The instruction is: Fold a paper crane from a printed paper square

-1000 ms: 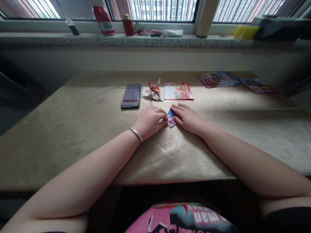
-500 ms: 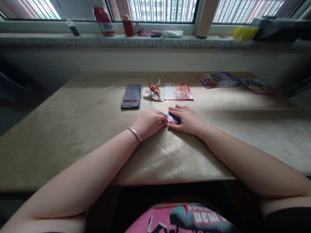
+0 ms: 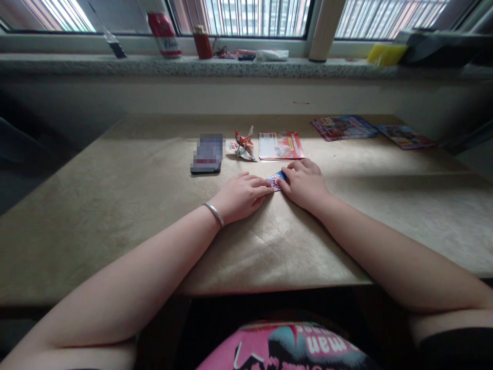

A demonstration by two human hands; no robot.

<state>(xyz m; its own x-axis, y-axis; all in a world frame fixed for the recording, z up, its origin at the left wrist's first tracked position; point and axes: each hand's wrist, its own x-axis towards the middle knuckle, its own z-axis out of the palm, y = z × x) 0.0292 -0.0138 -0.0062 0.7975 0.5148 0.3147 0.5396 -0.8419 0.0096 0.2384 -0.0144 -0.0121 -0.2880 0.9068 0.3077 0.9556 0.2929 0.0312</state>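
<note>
Folded paper [image 3: 276, 181], 1 pc, blue/pink-wht: lies near side of red leaflet stack [image 3: 281, 146], btwn hands; visible long axis approx. L–R, R end angled twd stack. L hand [image 3: 245, 196]: fingers extended, tips touch L end; grip can't tell. R hand [image 3: 307, 185]: thumb/index slightly parted on R end; pinch unclear.

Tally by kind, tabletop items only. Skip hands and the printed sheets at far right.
Dark, flat rectangular phone-like device: 1
Folded papers: 2 (orange-and-white pointed figure, small blue-and-pink patterned piece)
Red-and-white printed paper stack: 1
Total: 4
</note>
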